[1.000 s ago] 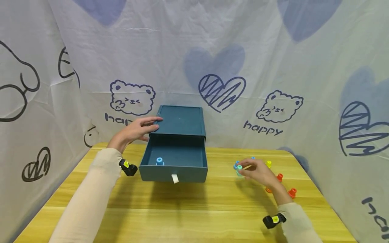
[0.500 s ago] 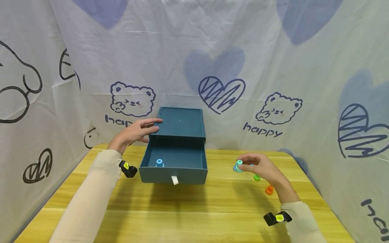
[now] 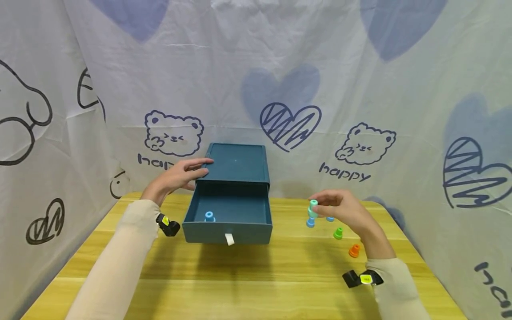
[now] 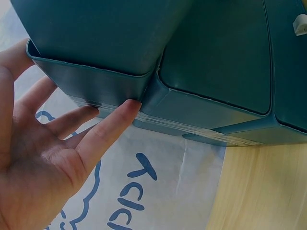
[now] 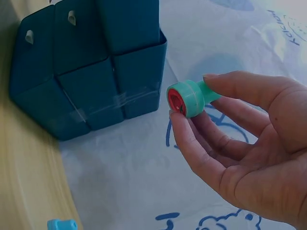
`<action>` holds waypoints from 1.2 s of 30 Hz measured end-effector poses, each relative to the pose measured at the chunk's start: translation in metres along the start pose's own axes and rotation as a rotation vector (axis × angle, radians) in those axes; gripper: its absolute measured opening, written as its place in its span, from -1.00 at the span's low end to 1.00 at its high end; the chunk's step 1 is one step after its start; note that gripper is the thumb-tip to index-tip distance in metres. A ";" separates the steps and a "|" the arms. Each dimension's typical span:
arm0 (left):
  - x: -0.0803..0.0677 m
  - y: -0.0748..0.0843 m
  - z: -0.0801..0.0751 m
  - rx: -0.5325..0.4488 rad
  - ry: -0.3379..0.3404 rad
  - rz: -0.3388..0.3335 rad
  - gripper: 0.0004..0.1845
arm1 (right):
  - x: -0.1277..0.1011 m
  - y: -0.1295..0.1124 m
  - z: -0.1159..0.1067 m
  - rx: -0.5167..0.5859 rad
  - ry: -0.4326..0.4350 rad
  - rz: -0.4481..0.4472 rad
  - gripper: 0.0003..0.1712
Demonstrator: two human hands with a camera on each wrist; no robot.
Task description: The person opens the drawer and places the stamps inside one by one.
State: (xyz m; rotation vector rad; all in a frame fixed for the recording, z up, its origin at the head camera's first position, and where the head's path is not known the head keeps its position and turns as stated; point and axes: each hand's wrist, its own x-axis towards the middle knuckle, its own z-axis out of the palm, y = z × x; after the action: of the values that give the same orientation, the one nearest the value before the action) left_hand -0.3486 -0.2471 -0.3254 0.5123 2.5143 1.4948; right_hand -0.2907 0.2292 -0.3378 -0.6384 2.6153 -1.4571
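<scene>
My right hand (image 3: 352, 215) pinches a mint-green toy stamp (image 3: 313, 204) above the table. In the right wrist view, thumb and fingers grip this stamp (image 5: 189, 98), whose round red face shows. My left hand (image 3: 172, 181) rests with extended fingers against the left side of a dark teal drawer cabinet (image 3: 236, 162). The left wrist view shows the hand (image 4: 45, 160) touching the cabinet's top unit. Its top drawer (image 3: 228, 234) is pulled out and has a white pull tab. A blue stamp (image 3: 209, 216) stands inside the drawer, near its front left.
Just below the held stamp, a blue stamp (image 3: 310, 222) stands on the wooden table (image 3: 256, 289). Another blue one (image 3: 330, 218), a green one (image 3: 338, 233) and an orange one (image 3: 354, 250) stand near my right hand. A printed cloth (image 3: 240, 66) hangs behind.
My right hand has closed on the mint-green stamp and lifted it off the table. Yellow and red stamps seen earlier are now hidden behind that hand and arm. My left hand stays in place.
</scene>
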 end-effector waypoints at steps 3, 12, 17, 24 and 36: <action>0.000 -0.001 0.000 0.001 0.005 0.001 -0.34 | 0.002 -0.006 0.001 0.022 -0.011 -0.008 -0.61; 0.000 -0.001 0.001 0.003 0.001 0.000 -0.34 | 0.007 -0.024 0.008 -0.016 -0.025 -0.027 -0.61; 0.001 -0.001 0.001 0.015 0.003 0.002 -0.32 | 0.012 -0.035 0.013 -0.003 -0.059 -0.048 -0.62; 0.000 -0.001 0.000 0.017 0.003 0.001 -0.33 | 0.020 -0.051 0.021 -0.022 -0.101 -0.064 -0.67; 0.000 0.000 0.001 0.009 0.009 -0.008 -0.33 | 0.036 -0.077 0.032 -0.028 -0.140 -0.042 -0.66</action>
State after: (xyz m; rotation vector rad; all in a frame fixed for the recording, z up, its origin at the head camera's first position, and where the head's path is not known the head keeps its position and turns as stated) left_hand -0.3478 -0.2464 -0.3262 0.4978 2.5278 1.4878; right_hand -0.2904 0.1543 -0.2862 -0.7733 2.5350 -1.3363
